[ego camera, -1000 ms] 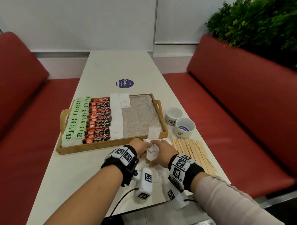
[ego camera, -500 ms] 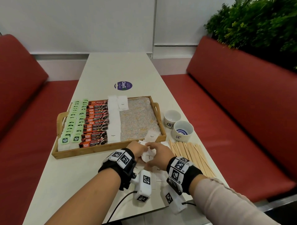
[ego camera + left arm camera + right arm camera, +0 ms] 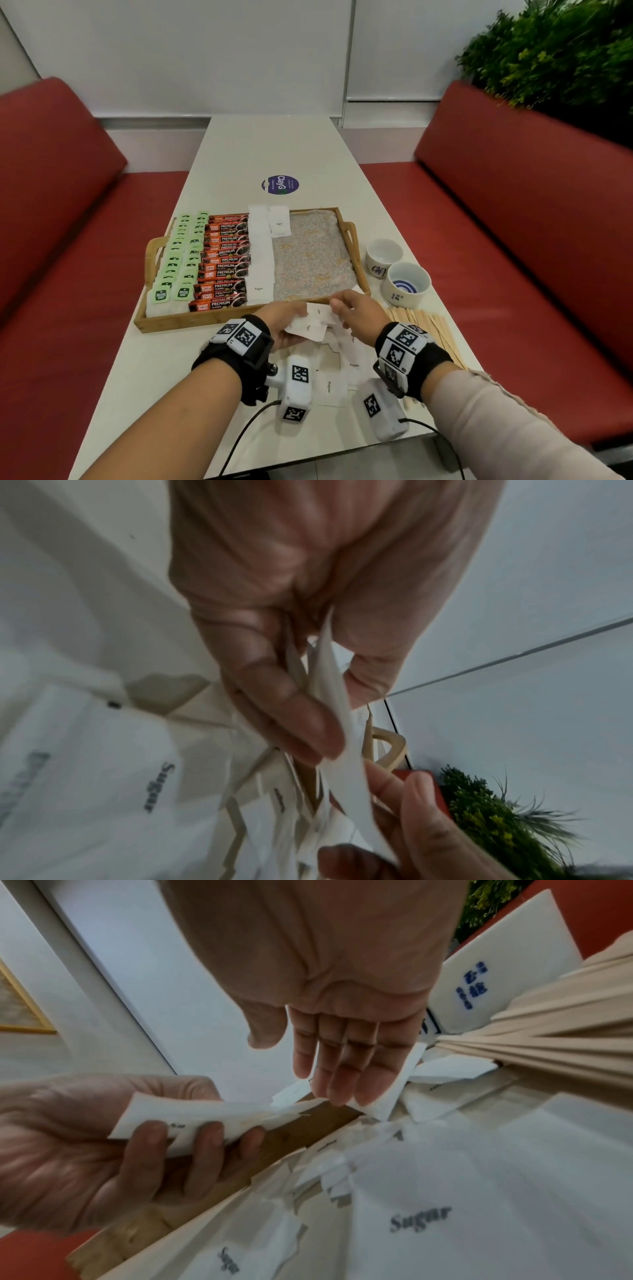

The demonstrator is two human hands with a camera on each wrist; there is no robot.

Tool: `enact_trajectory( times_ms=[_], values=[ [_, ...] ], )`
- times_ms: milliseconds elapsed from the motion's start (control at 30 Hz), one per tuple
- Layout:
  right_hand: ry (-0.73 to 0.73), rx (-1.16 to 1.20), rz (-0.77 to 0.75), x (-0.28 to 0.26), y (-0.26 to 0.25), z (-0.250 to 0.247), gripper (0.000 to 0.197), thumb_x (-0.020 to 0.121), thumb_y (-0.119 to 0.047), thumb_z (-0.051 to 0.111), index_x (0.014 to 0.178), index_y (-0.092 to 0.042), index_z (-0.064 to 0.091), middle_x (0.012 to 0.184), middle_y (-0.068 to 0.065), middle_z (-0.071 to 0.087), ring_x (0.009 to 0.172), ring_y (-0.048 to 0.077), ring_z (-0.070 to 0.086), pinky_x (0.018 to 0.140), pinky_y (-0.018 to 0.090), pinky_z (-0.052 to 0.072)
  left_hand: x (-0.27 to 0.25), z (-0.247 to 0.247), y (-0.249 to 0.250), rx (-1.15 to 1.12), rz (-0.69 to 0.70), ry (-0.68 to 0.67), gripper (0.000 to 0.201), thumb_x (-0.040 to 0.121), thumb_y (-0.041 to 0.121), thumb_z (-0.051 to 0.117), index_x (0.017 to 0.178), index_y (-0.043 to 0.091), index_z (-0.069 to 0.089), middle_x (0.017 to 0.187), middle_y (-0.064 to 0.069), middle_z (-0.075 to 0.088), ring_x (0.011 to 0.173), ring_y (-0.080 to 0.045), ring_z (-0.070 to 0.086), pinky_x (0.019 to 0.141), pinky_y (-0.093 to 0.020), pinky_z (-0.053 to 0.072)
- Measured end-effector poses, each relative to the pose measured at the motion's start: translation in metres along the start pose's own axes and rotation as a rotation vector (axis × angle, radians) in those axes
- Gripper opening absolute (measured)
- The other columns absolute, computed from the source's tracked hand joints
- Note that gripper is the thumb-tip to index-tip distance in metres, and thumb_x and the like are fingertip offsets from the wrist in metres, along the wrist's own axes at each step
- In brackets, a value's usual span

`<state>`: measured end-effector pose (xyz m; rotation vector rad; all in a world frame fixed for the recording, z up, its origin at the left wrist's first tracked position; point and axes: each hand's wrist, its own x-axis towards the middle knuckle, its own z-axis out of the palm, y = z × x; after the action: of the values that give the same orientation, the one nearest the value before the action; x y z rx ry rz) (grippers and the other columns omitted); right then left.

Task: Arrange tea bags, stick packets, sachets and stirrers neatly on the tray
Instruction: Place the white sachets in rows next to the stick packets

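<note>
While the left hand now gripped a fanned sachet stack at lower centre, the right hand, fingers straight, had released it, ready for more.

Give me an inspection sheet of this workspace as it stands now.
Surface: white table, purple sticker.
Job's things: wooden tray holds rows of tea bags, stick packets, sugar sachets; loose sachets and stirrers lie on the table.
Clutter: two cups.
Grippers: left hand grips a sachet bundle; right hand open, fingers on the loose sachets.
Cables: wrist-camera cables.
Surroundings: red benches, plant.
</note>
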<state>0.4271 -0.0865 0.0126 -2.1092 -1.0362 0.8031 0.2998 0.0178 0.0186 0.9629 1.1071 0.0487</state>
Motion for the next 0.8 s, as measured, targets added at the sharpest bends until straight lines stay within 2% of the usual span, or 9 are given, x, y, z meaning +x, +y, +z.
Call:
enact_trajectory(
  times_ms=[100, 200, 300, 400, 467, 500, 567, 633, 800],
  values=[
    [0.004, 0.011, 0.011, 0.005, 0.000, 0.002, 0.016, 0.098, -0.028, 0.046, 0.105, -0.020, 0.059, 0.092, -0.004, 0.060, 0.077, 0.012, 0.056, 0.061, 0.021, 0.042, -0.003, -0.011, 0.001, -0.002, -0.014, 0.007, 0.007, 0.091, 0.006, 0.052, 0.096, 0.007, 0.056, 0.091, -0.011, 0.066, 0.080, -0.021, 0.063, 0.061, -0.027, 0.056],
    [0.013, 0.092, 0.049, 0.008, -0.005, 0.005, 0.020, 0.099, -0.026, 0.044, 0.112, -0.015, 0.056, 0.095, 0.001, 0.062, 0.066, 0.010, 0.055, 0.053, 0.018, 0.043, -0.006, -0.021, 0.004, -0.059, -0.001, 0.012, 0.012, 0.091, 0.006, 0.052, 0.103, 0.007, 0.055, 0.097, -0.014, 0.067, 0.083, -0.024, 0.065, 0.058, -0.029, 0.057],
    [0.025, 0.230, 0.081, 0.010, -0.017, 0.007, 0.029, 0.099, -0.026, 0.043, 0.126, -0.015, 0.045, 0.087, 0.000, 0.059, 0.060, 0.014, 0.057, 0.056, 0.026, 0.051, -0.010, -0.025, 0.006, -0.106, 0.031, -0.004, 0.007, 0.094, 0.007, 0.051, 0.099, 0.009, 0.055, 0.093, -0.013, 0.067, 0.081, -0.023, 0.065, 0.057, -0.029, 0.057],
    [0.014, 0.331, 0.078, 0.014, -0.029, 0.010, 0.039, 0.100, -0.022, 0.043, 0.136, -0.012, 0.037, 0.080, 0.004, 0.057, 0.058, 0.019, 0.058, 0.062, 0.037, 0.054, -0.015, -0.023, 0.007, -0.109, 0.080, -0.045, 0.010, 0.096, 0.008, 0.047, 0.099, 0.013, 0.055, 0.092, -0.009, 0.067, 0.082, -0.021, 0.064, 0.067, -0.032, 0.055],
    [0.013, 0.352, 0.075, 0.017, -0.036, 0.012, 0.040, 0.099, -0.023, 0.045, 0.137, -0.011, 0.036, 0.084, 0.008, 0.059, 0.061, 0.020, 0.059, 0.063, 0.038, 0.055, -0.018, -0.021, 0.006, -0.131, 0.116, -0.077, 0.015, 0.098, 0.007, 0.044, 0.103, 0.015, 0.055, 0.094, -0.008, 0.068, 0.085, -0.022, 0.065, 0.074, -0.036, 0.053],
    [0.012, 0.352, 0.075, 0.018, -0.038, 0.012, 0.041, 0.098, -0.024, 0.047, 0.137, -0.012, 0.037, 0.093, 0.010, 0.060, 0.067, 0.022, 0.062, 0.063, 0.038, 0.056, -0.018, -0.020, 0.006, -0.148, 0.131, -0.098, 0.017, 0.098, 0.007, 0.043, 0.107, 0.016, 0.056, 0.097, -0.009, 0.069, 0.087, -0.023, 0.065, 0.077, -0.038, 0.053],
    [0.012, 0.347, 0.068, 0.021, -0.040, 0.014, 0.042, 0.096, -0.026, 0.053, 0.134, -0.012, 0.040, 0.112, 0.012, 0.058, 0.087, 0.028, 0.065, 0.070, 0.041, 0.058, -0.018, -0.019, 0.006, -0.187, 0.163, -0.147, 0.024, 0.099, 0.006, 0.042, 0.118, 0.015, 0.055, 0.110, -0.012, 0.068, 0.097, -0.027, 0.065, 0.080, -0.043, 0.053],
    [0.007, 0.298, 0.052, 0.020, -0.042, 0.016, 0.042, 0.094, -0.027, 0.056, 0.131, -0.013, 0.042, 0.109, 0.009, 0.057, 0.096, 0.028, 0.063, 0.072, 0.038, 0.055, -0.016, -0.018, 0.006, -0.248, 0.190, -0.176, 0.032, 0.100, 0.005, 0.041, 0.130, 0.012, 0.049, 0.122, -0.016, 0.063, 0.108, -0.033, 0.062, 0.081, -0.047, 0.054],
    [-0.033, 0.312, 0.036, 0.016, -0.048, 0.021, 0.041, 0.091, -0.015, 0.058, 0.127, -0.016, 0.039, 0.096, 0.002, 0.054, 0.071, 0.017, 0.061, 0.048, 0.029, 0.054, -0.013, -0.016, 0.008, -0.379, 0.210, -0.204, 0.036, 0.099, 0.003, 0.042, 0.134, 0.005, 0.043, 0.122, -0.022, 0.062, 0.108, -0.037, 0.061, 0.085, -0.054, 0.051]
  ],
)
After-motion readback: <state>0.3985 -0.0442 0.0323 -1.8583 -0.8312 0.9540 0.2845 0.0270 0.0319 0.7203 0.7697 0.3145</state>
